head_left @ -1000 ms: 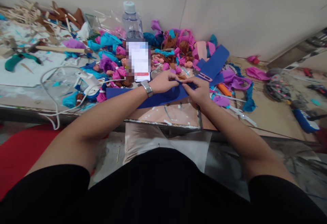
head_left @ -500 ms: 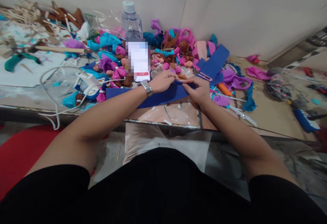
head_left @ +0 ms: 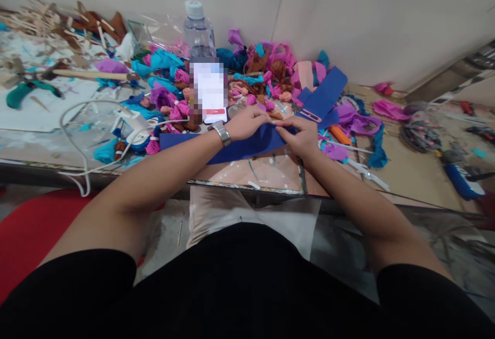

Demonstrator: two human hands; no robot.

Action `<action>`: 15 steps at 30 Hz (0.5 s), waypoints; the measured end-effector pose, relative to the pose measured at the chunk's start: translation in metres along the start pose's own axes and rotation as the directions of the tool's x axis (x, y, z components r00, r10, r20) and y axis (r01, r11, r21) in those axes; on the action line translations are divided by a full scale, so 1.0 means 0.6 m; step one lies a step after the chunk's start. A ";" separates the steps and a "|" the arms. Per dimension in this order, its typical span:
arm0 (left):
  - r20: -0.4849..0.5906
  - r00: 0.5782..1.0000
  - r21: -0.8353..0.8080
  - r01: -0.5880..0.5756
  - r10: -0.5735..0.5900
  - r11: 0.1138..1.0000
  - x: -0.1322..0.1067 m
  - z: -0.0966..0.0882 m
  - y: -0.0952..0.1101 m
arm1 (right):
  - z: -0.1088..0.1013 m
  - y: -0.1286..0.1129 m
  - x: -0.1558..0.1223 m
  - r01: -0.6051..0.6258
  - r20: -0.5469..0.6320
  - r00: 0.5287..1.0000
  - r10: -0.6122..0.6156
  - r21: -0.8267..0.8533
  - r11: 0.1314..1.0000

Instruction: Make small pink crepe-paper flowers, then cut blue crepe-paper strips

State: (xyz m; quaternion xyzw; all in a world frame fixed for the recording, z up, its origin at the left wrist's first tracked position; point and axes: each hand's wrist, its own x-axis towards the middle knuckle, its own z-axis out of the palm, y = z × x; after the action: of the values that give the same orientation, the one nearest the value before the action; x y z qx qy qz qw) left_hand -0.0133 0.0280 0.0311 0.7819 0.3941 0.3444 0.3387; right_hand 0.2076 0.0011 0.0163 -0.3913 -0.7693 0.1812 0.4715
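A long dark blue strip [head_left: 243, 150], of paper or cloth, lies along the front of the worktable beneath my hands. My left hand [head_left: 249, 122], with a watch on its wrist, pinches the strip's upper edge. Close beside it, my right hand [head_left: 300, 135] grips the same edge between thumb and fingers. The fingertips of both hands nearly meet, and the exact fold between them is too small to make out. Behind my right hand, more blue pieces [head_left: 327, 94] lie with a small pair of pink-handled snips [head_left: 310, 115] on them.
A phone [head_left: 210, 91] leans before a water bottle [head_left: 200, 32]. Crumpled pink, blue and brown bundles surround them. A white charger cable [head_left: 64, 122] hangs over the table edge at left, near green-handled pliers [head_left: 19, 94]. Scissors [head_left: 369, 174] and an orange cutter [head_left: 339, 135] lie at right.
Hardly anything differs. Both hands keep their hold on the blue strip, with only slight finger movement at its edge.
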 end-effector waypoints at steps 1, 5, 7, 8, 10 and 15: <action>0.011 1.000 -0.002 -0.004 0.004 1.000 -0.002 0.001 0.002 | 0.000 0.001 0.000 0.004 0.000 1.000 -0.004 0.001 1.000; 0.044 0.999 -0.026 0.003 -0.002 1.000 -0.005 0.006 0.000 | 0.001 0.007 -0.001 0.028 -0.007 1.000 -0.028 0.003 1.000; 0.041 0.999 -0.041 0.001 0.000 0.999 -0.004 0.008 -0.002 | 0.001 0.009 -0.001 0.037 -0.001 0.999 -0.037 -0.003 0.999; 0.038 0.999 -0.046 0.001 0.001 0.999 -0.004 0.009 -0.002 | 0.001 0.011 -0.001 0.040 0.005 0.999 -0.040 -0.010 0.999; 0.032 0.999 -0.049 0.005 -0.003 0.999 -0.003 0.009 -0.002 | 0.001 0.012 -0.001 0.041 0.021 0.999 -0.040 -0.025 0.999; 0.030 0.999 -0.068 0.029 -0.027 0.997 -0.002 0.009 0.001 | 0.000 0.010 -0.001 0.044 0.043 0.998 -0.042 -0.034 0.998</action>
State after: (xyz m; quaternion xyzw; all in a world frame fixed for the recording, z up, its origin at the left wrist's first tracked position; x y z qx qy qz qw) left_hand -0.0092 0.0253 0.0281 0.7691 0.3880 0.3417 0.3757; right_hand 0.2105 0.0043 0.0125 -0.3788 -0.7904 0.1656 0.4521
